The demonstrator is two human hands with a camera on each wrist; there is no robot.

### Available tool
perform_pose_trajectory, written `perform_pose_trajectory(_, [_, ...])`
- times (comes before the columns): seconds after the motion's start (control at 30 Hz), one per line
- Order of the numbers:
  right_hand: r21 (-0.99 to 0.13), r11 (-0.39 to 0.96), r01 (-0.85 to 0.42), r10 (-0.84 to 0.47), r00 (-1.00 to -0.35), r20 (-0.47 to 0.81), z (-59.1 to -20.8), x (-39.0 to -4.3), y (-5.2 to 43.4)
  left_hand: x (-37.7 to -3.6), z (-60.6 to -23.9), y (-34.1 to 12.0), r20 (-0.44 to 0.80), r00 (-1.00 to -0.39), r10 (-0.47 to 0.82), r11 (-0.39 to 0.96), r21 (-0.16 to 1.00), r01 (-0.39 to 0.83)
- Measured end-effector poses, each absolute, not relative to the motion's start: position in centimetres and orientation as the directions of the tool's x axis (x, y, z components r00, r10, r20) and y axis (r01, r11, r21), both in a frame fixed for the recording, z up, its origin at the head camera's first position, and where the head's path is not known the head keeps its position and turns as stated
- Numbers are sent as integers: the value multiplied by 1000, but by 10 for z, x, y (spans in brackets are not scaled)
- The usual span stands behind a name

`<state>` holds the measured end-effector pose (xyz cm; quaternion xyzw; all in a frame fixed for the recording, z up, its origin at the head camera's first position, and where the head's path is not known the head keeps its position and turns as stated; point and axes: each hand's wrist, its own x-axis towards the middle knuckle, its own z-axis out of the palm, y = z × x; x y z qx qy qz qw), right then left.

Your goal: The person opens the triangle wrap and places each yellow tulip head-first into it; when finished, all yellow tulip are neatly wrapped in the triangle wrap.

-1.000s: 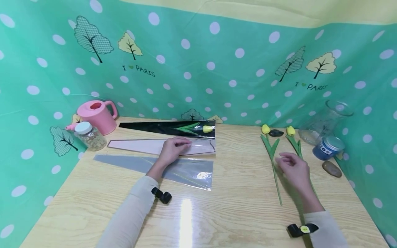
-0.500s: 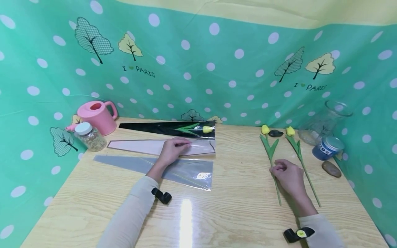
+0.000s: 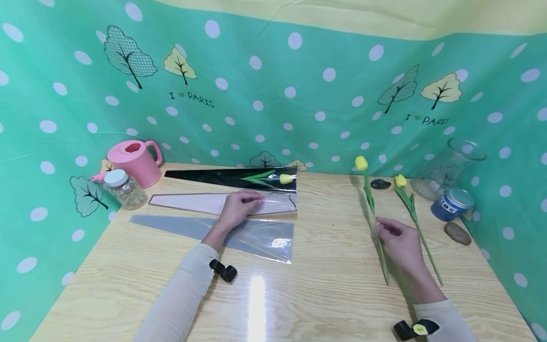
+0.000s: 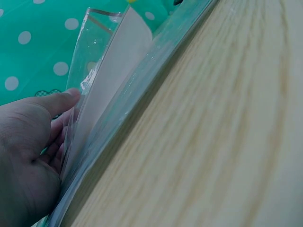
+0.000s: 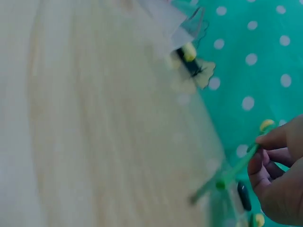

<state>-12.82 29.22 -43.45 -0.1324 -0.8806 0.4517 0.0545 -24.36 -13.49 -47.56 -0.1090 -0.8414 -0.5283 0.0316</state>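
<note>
My left hand (image 3: 237, 209) pinches the clear front film of a white tapered flower sleeve (image 3: 194, 201). The left wrist view shows thumb and fingers on that film (image 4: 90, 75), its wide mouth spread apart from the white backing. On the right, my right hand (image 3: 401, 244) pinches the stem of a yellow artificial tulip (image 3: 369, 197), whose head is raised off the table while the stem's lower end points down near the wood. Beside it lies a second yellow tulip (image 3: 410, 209). A black sleeve (image 3: 205, 175) with a tulip inside lies behind the white one; a grey sleeve (image 3: 265, 240) lies in front.
A pink watering can (image 3: 136, 164) and a lidded jar (image 3: 128, 192) stand back left. At the right are a glass vase (image 3: 448, 166), a blue jar (image 3: 450, 206), a brown stone (image 3: 457, 233) and a black stone (image 3: 380, 184). A polka-dot cloth (image 3: 329, 76) hangs behind the table.
My right hand moved left to the nearer tulip, took hold of its stem and lifted its head off the table. My left hand stays on the white sleeve.
</note>
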Motion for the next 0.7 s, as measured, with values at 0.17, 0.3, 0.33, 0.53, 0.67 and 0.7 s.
perform_pose_trajectory(0.17, [-965,215,148,319,-945,-74,-418,-129,282,-244,-476,-135,187,-970,156,425,874,237])
perform_pose_trajectory(0.3, [-969,-247,8,350,-932,-97,-409,-135,271,-244,-475,-135,177,-972,153,433,873,227])
perform_pose_trajectory(0.33, [-943,-332,-26,358,-928,-100,-407,-137,269,-244,-474,-135,178,-972,154,433,872,228])
perform_pose_trajectory(0.53, [-823,-564,-76,400,-896,-191,-406,-157,252,-244,-473,-135,184,-971,153,428,873,233])
perform_pose_trajectory(0.67, [-775,-628,-65,445,-847,-290,-415,-175,236,-243,-474,-135,180,-971,155,426,875,230])
perform_pose_trajectory(0.7, [-766,-639,-64,455,-835,-310,-418,-179,231,-243,-475,-135,180,-971,156,428,873,231])
